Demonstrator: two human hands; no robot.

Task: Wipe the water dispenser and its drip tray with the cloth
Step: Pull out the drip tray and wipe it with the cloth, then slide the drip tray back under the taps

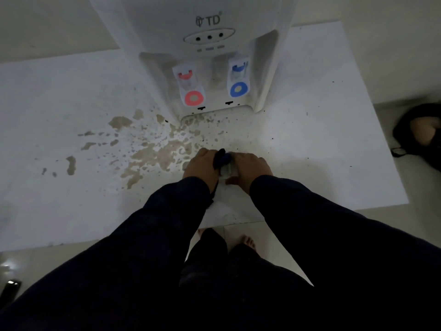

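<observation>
White tabletop (pixel 310 151), brown spill (pixel 152 154) lying toward nine o'clock, pale floor tiles (pixel 274 247) at six. Water dispenser (pixel 207 27) stands at twelve, front facing six. Mid-tabletop, left hand (pixel 202 166) and right hand (pixel 248 168) meet, fingers curled round the bunched cloth (pixel 224 161), its length running twelve-to-six.

Both arms extend forward from the near edge and converge toward the centre. Dark sleeves (pixel 167 223) cover both forearms to the wrists. The left hand (pixel 202 166) and the right hand (pixel 249 167) sit side by side, backs upward, close together. The fingers of each hand curl downward, gripping the bunched cloth (pixel 225 162) between them.
</observation>
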